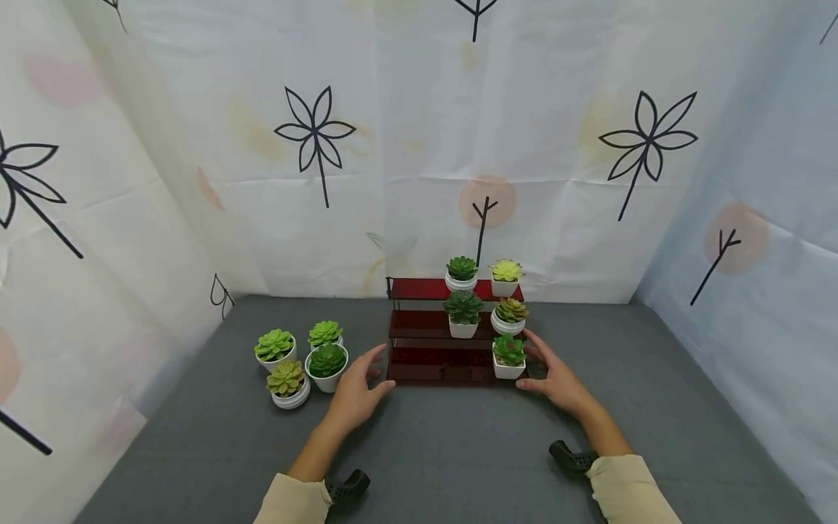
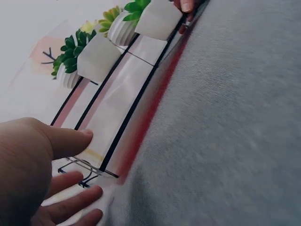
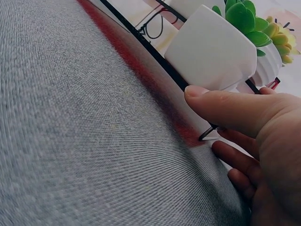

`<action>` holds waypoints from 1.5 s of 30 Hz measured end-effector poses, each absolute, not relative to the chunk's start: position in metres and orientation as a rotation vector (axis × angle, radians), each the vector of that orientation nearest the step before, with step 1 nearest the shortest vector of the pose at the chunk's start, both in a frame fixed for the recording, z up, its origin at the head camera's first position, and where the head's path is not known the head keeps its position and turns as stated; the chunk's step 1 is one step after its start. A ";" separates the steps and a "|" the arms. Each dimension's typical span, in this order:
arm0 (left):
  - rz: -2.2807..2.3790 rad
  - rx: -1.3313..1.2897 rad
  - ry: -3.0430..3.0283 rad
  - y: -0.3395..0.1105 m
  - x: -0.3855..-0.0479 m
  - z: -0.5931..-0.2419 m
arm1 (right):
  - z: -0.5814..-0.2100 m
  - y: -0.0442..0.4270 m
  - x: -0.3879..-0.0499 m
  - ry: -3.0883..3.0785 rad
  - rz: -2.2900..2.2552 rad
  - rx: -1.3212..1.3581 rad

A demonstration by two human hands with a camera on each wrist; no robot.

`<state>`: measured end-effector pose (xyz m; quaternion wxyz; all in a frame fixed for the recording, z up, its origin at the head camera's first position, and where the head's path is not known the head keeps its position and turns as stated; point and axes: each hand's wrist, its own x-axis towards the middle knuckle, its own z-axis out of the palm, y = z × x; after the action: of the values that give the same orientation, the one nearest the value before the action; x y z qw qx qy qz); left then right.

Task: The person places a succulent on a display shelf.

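Observation:
A three-tier dark red shelf (image 1: 432,364) with black edges stands on the grey table. Potted succulents occupy its right half: a dark green one (image 1: 463,311) and a reddish-green one (image 1: 511,314) on the middle tier, and a green one in a square white pot (image 1: 508,358) at the bottom right. My right hand (image 1: 556,378) is at the shelf's right end, thumb by the front corner and fingers along the side. Near the left end, my left hand (image 1: 358,389) has its thumb and fingers spread, holding nothing; a small gap separates it from the shelf.
Several potted succulents, including a dark green one (image 1: 326,364), are grouped left of my left hand. Two more, one dark green (image 1: 462,271) and one yellow-green (image 1: 506,275), sit on the top tier. A patterned white cloth (image 1: 419,145) hangs behind.

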<state>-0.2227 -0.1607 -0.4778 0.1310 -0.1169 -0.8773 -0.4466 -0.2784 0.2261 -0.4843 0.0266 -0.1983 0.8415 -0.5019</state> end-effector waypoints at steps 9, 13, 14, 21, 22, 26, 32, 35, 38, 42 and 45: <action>-1.233 -0.379 -2.407 -0.170 -0.199 -0.463 | -0.485 0.230 -0.280 2.616 -1.558 -0.687; -1.179 -0.331 -2.365 -0.184 -0.182 -0.455 | -0.486 0.229 -0.280 2.597 -1.576 -0.721; -1.162 -0.312 -2.363 -0.187 -0.178 -0.453 | -0.487 0.229 -0.280 2.591 -1.578 -0.729; -1.015 -0.229 -2.327 -0.216 -0.153 -0.452 | -0.485 0.226 -0.279 2.575 -1.599 -0.713; -0.985 -0.226 -2.315 -0.220 -0.151 -0.453 | -0.485 0.226 -0.279 2.575 -1.599 -0.715; -0.884 -0.219 -2.234 -0.234 -0.146 -0.456 | -0.484 0.227 -0.279 2.581 -1.588 -0.711; -0.793 -0.214 -2.077 -0.249 -0.150 -0.461 | -0.486 0.227 -0.277 2.602 -1.575 -0.689; -0.772 -0.165 -2.042 -0.254 -0.152 -0.465 | -0.487 0.226 -0.276 2.599 -1.579 -0.699; -0.764 -0.123 -2.037 -0.259 -0.155 -0.468 | -0.488 0.226 -0.275 2.603 -1.576 -0.716; -0.771 -0.075 -2.071 -0.262 -0.157 -0.469 | -0.486 0.225 -0.274 2.618 -1.568 -0.705; -0.793 -0.015 -2.109 -0.262 -0.158 -0.469 | -0.485 0.225 -0.275 2.620 -1.565 -0.694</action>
<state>-0.1583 -0.2617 -0.4695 0.4295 -0.0061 -0.8452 -0.3179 -0.2746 0.2252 -0.4847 0.0059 -0.2218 0.8371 -0.5000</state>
